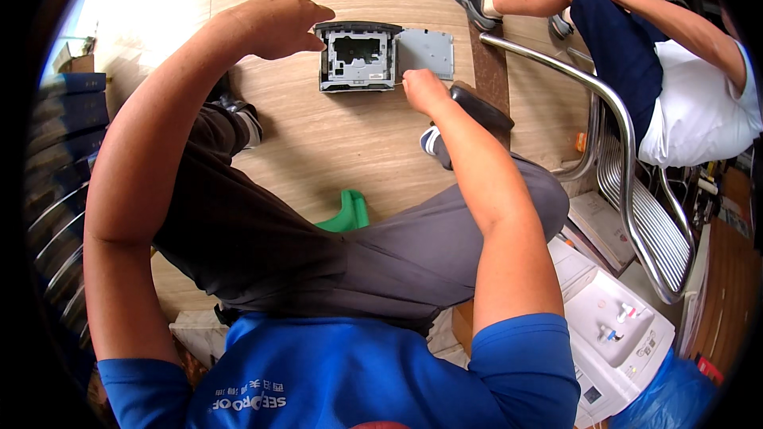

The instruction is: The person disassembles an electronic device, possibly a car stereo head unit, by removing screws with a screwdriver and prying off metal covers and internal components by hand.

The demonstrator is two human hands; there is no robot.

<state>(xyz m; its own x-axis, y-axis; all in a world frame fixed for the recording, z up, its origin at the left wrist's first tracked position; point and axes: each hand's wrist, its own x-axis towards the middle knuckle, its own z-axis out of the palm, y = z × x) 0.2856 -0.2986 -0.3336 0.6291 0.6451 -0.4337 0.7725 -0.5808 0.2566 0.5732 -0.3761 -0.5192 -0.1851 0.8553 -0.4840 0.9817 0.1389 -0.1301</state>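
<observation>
An opened grey electronic unit (356,57) lies on the wooden floor ahead of my knees, its inner metal frame showing. A flat grey cover plate (427,52) lies right beside it. My left hand (278,25) hovers just left of the unit, fingers loosely curled and pointing toward it, holding nothing. My right hand (424,90) is a closed fist at the lower edge of the cover plate; what it grips is hidden.
A green stool (347,211) shows between my legs. A second person (636,40) sits at the upper right beside a chrome tube chair (628,159). White appliances (612,326) stand at the lower right, stacked blue boxes (63,111) at the left.
</observation>
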